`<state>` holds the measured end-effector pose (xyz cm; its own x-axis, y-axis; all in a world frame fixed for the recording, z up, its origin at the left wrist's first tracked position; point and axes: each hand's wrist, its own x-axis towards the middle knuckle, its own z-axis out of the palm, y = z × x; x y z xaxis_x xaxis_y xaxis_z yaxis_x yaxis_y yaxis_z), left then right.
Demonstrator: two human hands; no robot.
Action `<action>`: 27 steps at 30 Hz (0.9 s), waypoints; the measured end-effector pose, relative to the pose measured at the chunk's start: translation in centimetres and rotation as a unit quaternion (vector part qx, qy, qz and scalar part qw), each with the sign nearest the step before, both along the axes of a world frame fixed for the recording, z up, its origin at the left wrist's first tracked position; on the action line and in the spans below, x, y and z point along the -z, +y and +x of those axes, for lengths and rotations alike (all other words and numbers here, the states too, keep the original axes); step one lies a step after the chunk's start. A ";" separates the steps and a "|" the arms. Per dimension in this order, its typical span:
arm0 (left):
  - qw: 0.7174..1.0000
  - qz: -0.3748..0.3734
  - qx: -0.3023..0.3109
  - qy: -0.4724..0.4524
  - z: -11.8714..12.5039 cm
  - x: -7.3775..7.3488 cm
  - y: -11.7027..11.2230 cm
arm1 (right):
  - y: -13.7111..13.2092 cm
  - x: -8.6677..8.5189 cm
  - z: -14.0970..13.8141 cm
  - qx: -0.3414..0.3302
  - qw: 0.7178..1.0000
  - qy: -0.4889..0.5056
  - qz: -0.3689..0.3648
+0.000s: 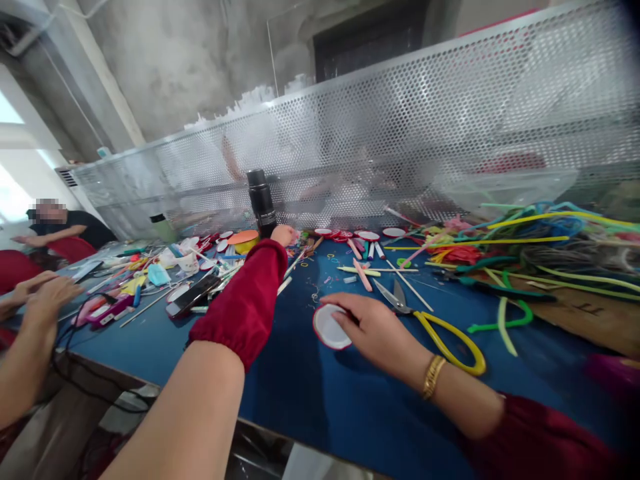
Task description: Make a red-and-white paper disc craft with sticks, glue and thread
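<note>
My right hand (373, 327) is closed on a round white lid with a red rim (327, 328), thumb over its inside and fingers behind the edge. The lid is tilted above the blue table. My left hand (283, 235) reaches to the back, by the foot of a black bottle (261, 200); its fingers are turned away and hidden. Small loose items lie just beyond it, too small to name. Scissors with yellow handles (440, 340) lie open beside my right wrist. Several similar red-rimmed lids (369, 236) rest along the back.
Markers (371, 251) and thin sticks (411, 285) lie mid-table. A heap of coloured fuzzy stems (530, 233) and green-handled pliers (495, 285) are at right. At left are a phone (193, 297), clutter and another person's hands (47, 297). A perforated metal screen (350, 153) stands behind.
</note>
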<state>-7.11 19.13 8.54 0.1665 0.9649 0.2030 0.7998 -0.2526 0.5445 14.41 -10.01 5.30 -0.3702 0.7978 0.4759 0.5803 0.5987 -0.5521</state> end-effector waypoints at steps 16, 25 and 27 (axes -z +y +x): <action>0.964 -0.008 0.251 0.083 1.0 -1.1 -15.9 | 3.9 -0.8 4.0 0.155 0.986 0.021 -0.059; 0.981 0.104 0.161 0.028 0.0 0.6 -17.8 | 4.3 -1.6 5.1 0.184 0.982 0.016 -0.022; 0.979 0.113 0.165 0.050 -0.5 1.2 -17.5 | 4.1 -1.7 4.9 0.180 0.983 0.009 -0.018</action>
<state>-7.59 1.63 7.33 0.4910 0.7879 0.3716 0.7009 -0.6106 0.3686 19.32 -5.92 6.98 -0.0528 0.8924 0.4482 0.7414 0.3356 -0.5811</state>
